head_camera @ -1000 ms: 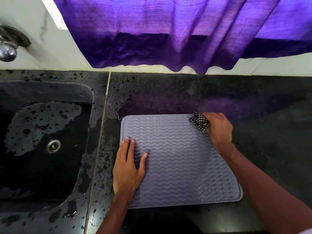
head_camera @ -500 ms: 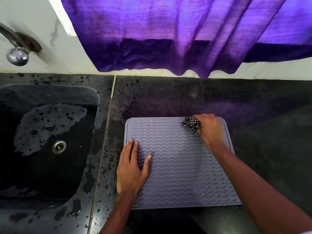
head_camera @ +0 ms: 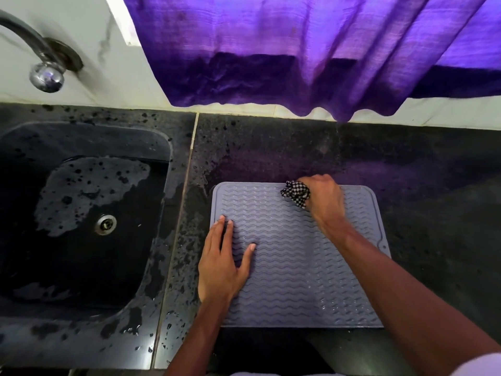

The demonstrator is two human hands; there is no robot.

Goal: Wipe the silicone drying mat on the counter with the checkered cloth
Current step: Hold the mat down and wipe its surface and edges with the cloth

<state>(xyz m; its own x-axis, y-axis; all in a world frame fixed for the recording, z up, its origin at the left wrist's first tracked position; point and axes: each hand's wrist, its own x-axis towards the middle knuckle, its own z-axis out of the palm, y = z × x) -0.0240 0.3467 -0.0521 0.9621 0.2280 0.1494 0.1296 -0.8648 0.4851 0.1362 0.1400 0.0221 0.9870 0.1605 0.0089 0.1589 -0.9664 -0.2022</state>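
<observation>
A grey silicone drying mat [head_camera: 292, 270] with wavy ridges lies on the dark counter [head_camera: 423, 169]. My left hand [head_camera: 222, 264] presses flat on the mat's left part, fingers straight and thumb spread. My right hand [head_camera: 324, 199] grips a bunched black-and-white checkered cloth [head_camera: 295, 193] against the mat near the middle of its far edge. Most of the cloth is hidden inside the fist. Small water drops glisten on the mat's near right area.
A dark wet sink [head_camera: 81, 221] with a metal drain [head_camera: 105, 225] lies left of the mat. A chrome tap [head_camera: 46, 74] sticks out of the white wall. A purple curtain [head_camera: 311, 50] hangs over the counter's back edge. Water spots cover the counter by the sink.
My right hand has slid the cloth leftward along the mat's far edge, from the far right corner toward the middle. My left hand has stayed pressed in place.
</observation>
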